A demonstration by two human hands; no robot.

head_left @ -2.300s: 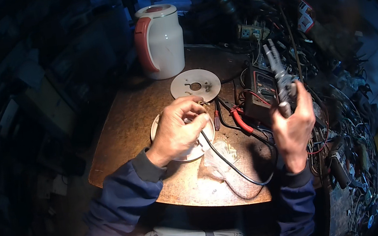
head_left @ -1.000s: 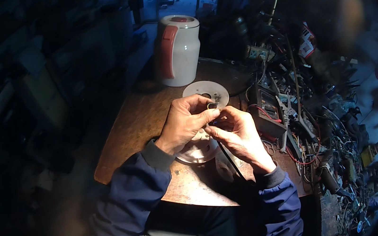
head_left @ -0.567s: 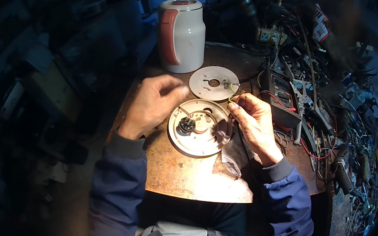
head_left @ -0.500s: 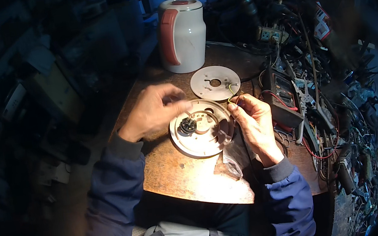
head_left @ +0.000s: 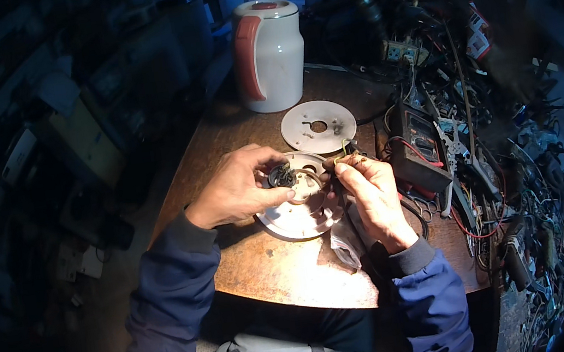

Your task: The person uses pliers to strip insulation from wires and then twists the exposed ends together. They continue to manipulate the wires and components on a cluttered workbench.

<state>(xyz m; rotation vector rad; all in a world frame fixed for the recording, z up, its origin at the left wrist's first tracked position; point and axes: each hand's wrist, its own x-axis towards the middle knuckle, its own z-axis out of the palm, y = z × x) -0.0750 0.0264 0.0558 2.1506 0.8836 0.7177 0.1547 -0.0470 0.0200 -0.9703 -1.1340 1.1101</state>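
Note:
My left hand (head_left: 237,189) is closed around a round black connector (head_left: 282,175), thumb and fingers on its two sides. The connector is over a white round kettle base (head_left: 288,223), whose ringed inside faces up; whether it is lifted off the base cannot be told. My right hand (head_left: 373,192) pinches a yellow-green wire (head_left: 344,148) between thumb and fingertips at the base's right edge. A dark cable runs down by that hand, partly hidden. Just beyond lies a flat white disc (head_left: 302,138) with a hole in its middle.
A white electric kettle (head_left: 281,58) with a red handle stands at the back of the wooden table (head_left: 267,278). A crumpled clear bag (head_left: 345,247) lies near the front. On the right are a multimeter (head_left: 419,136), pliers (head_left: 459,138) and heaped tools and cables.
My left hand has come down from above the base and taken hold of the black connector. My right hand, still pinching the wire, has shifted slightly toward it.

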